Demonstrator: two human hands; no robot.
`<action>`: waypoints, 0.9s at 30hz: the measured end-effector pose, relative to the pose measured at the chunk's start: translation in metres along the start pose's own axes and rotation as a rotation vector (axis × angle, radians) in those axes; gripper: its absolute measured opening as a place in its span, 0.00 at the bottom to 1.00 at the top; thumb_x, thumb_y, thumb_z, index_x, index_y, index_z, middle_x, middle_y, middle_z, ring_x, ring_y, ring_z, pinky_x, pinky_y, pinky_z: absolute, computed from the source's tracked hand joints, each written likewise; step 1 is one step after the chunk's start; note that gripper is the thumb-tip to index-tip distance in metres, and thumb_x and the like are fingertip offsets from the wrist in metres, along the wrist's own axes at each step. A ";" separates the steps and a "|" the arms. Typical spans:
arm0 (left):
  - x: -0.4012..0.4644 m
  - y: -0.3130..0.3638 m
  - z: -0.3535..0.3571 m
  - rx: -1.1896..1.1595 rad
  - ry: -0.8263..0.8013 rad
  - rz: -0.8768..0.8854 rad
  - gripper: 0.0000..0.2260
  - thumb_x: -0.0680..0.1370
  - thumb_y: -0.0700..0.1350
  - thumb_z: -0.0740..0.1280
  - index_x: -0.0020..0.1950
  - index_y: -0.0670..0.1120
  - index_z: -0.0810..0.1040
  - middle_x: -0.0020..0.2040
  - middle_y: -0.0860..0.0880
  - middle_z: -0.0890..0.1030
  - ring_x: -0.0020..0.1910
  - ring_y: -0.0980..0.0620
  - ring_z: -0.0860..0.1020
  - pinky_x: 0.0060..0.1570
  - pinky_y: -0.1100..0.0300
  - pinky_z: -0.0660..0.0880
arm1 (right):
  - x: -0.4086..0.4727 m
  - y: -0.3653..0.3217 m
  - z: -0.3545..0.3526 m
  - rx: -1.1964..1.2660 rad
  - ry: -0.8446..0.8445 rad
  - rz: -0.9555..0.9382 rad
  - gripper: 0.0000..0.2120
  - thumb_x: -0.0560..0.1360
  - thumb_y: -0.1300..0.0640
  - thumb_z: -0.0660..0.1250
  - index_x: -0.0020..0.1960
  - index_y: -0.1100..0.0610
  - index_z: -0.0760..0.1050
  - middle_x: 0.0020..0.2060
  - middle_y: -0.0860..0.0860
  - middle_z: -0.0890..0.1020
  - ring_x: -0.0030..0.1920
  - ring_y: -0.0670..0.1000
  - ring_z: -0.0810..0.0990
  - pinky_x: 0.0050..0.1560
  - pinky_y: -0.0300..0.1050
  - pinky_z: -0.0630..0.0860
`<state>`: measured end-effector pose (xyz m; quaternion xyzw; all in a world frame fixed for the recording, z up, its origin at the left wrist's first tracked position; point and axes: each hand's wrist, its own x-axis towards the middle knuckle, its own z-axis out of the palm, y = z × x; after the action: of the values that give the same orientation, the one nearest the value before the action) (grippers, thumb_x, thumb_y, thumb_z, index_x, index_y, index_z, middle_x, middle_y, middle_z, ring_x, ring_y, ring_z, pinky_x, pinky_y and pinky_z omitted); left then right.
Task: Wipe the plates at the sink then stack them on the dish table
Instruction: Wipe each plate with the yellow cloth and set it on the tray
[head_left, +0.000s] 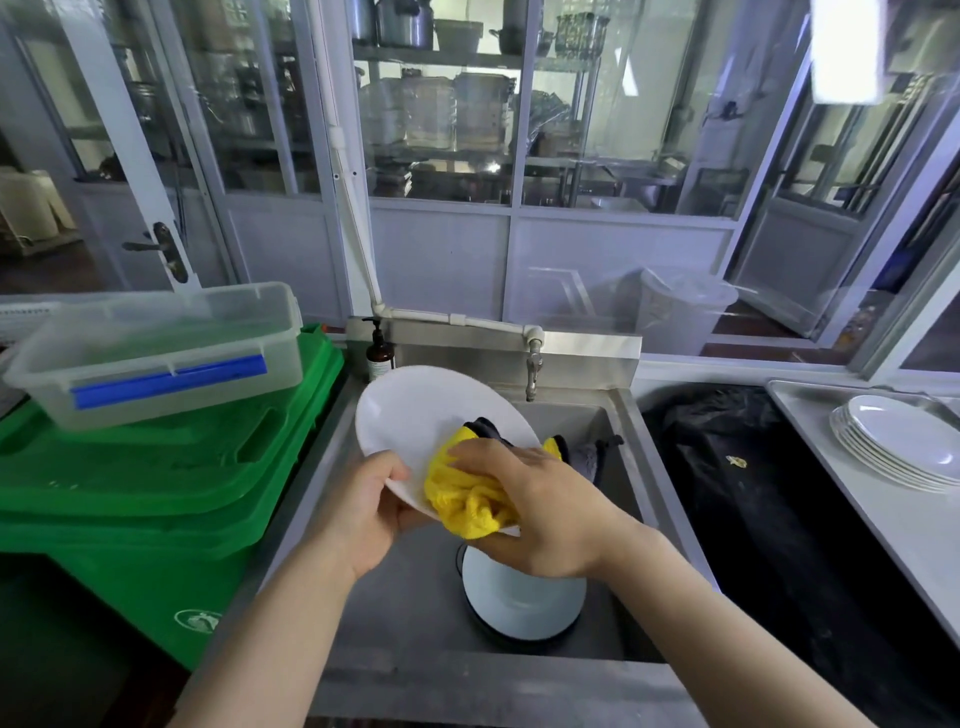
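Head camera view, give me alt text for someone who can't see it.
Over a steel sink, the left hand grips a tilted white plate while the right hand presses a yellow cloth onto it. More plates sit in the basin; a plate stack rests on the table to the right, a green bin stands left.

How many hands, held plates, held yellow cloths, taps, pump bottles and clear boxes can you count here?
Hands: 2, left hand and right hand
Held plate: 1
Yellow cloth: 1
Tap: 1
Pump bottle: 1
Clear box: 1
Total: 7
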<state>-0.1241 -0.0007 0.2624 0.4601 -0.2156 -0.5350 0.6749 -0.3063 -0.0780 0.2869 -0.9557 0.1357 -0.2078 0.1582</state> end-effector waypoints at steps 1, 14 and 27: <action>0.000 0.001 0.000 0.012 -0.003 0.030 0.18 0.66 0.35 0.59 0.54 0.42 0.78 0.42 0.42 0.85 0.36 0.45 0.84 0.29 0.54 0.79 | -0.002 0.002 0.000 0.001 -0.030 0.014 0.29 0.68 0.56 0.70 0.67 0.57 0.69 0.54 0.52 0.80 0.57 0.55 0.76 0.60 0.46 0.68; -0.018 -0.009 0.010 0.159 0.023 0.063 0.21 0.59 0.36 0.62 0.50 0.46 0.81 0.45 0.46 0.84 0.49 0.43 0.78 0.48 0.52 0.72 | 0.004 0.036 -0.009 -0.231 0.294 0.388 0.23 0.75 0.49 0.67 0.69 0.43 0.70 0.70 0.47 0.69 0.63 0.59 0.68 0.55 0.53 0.73; -0.025 -0.026 0.028 0.349 -0.075 -0.009 0.20 0.59 0.38 0.63 0.50 0.36 0.76 0.41 0.40 0.76 0.42 0.45 0.75 0.42 0.55 0.71 | 0.034 0.007 -0.012 0.010 0.452 0.353 0.21 0.72 0.49 0.70 0.64 0.47 0.73 0.60 0.53 0.73 0.55 0.57 0.76 0.49 0.43 0.70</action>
<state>-0.1684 0.0110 0.2584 0.5510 -0.3281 -0.5093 0.5739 -0.2827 -0.0982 0.3066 -0.8460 0.3306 -0.3855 0.1624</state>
